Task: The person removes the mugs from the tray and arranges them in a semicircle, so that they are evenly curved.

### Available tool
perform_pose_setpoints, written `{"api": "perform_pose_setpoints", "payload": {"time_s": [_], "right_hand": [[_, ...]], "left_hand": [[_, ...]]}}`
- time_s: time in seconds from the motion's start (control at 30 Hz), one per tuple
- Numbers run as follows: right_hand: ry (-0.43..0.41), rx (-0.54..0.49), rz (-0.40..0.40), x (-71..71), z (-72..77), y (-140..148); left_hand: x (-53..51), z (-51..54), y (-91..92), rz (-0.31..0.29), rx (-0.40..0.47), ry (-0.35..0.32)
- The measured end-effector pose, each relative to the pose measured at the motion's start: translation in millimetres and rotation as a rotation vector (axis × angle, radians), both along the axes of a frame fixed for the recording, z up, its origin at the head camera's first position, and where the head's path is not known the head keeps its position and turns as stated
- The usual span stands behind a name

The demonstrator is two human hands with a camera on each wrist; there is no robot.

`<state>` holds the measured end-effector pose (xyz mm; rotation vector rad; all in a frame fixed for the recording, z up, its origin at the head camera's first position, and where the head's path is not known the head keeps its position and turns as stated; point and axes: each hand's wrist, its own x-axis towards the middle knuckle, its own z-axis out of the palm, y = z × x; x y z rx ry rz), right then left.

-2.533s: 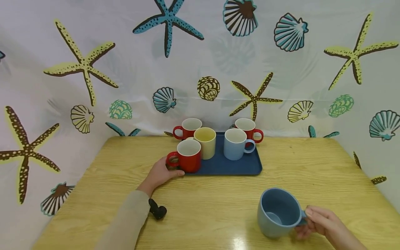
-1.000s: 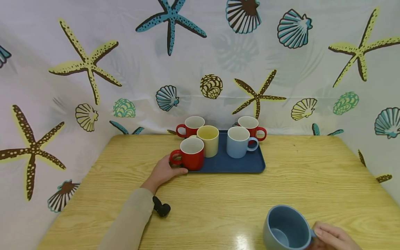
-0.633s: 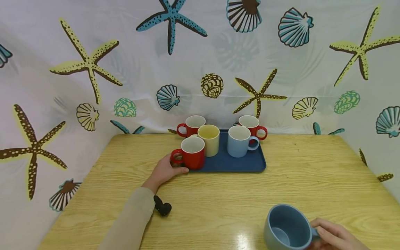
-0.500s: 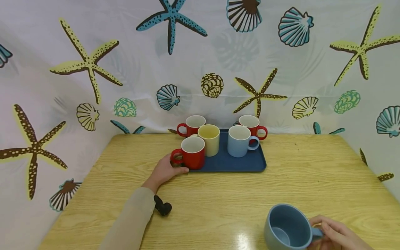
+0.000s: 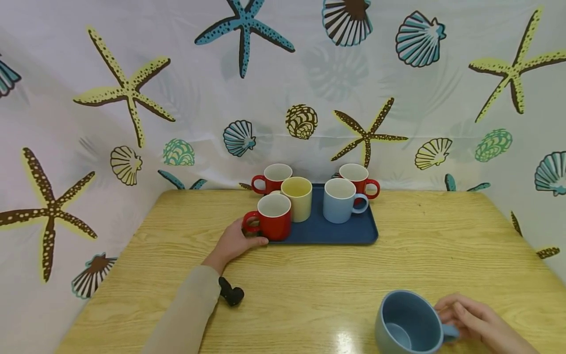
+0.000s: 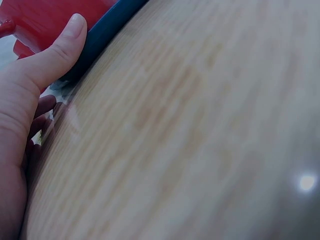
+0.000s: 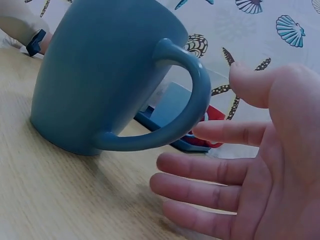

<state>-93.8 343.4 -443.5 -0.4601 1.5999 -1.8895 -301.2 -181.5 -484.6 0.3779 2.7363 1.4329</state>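
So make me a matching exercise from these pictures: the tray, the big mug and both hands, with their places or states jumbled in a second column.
Column one:
1. Tray
2. Large mug
3. Left hand
4. Right hand

Column two:
A. Fingers extended beside the large mug's handle
B. At the tray's front left corner
C. Dark blue, with the yellow mug on it
D. Greyish blue, off the tray

Right pairs: 1-C, 2-D, 3-B, 4-A
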Motion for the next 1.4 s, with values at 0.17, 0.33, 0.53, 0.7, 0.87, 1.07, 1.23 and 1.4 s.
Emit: {"api": "perform_pose_setpoints", "payload": {"time_s": [0.17, 0.33, 0.53, 0.7, 0.87, 1.07, 1.23, 1.4], "right_hand": [[0.084, 0.029, -0.027, -9.2, 0.3, -2], [0.157, 0.043, -0.054, -16.6, 5.1, -5], [0.237, 0.104, -0.106, -28.3, 11.8, -6], [0.272, 0.159, -0.125, -37.7, 13.5, -7], [0.297, 0.204, -0.137, -46.1, 16.1, -10], [0.309, 0.279, -0.154, -56.6, 21.7, -17], [0.282, 0.331, -0.174, -65.7, 25.0, -25], [0.297, 0.314, -0.168, -74.4, 26.3, -28]], "left_hand": [[0.2, 2.0, -0.3, 0.005, -0.011, -0.005], [-0.1, 2.2, -0.1, 0.005, -0.023, -0.008], [-0.2, 2.0, -0.2, 0.006, -0.019, -0.003], [-0.2, 1.3, -1.0, 0.004, -0.022, -0.010], [-1.7, -1.0, -1.1, 0.009, -0.017, -0.019], [-2.2, -1.9, -1.0, 0.015, -0.006, -0.027], [-2.2, -3.1, -1.1, 0.014, 0.008, -0.026], [-2.8, -3.2, -1.6, 0.006, 0.022, -0.022]]}}
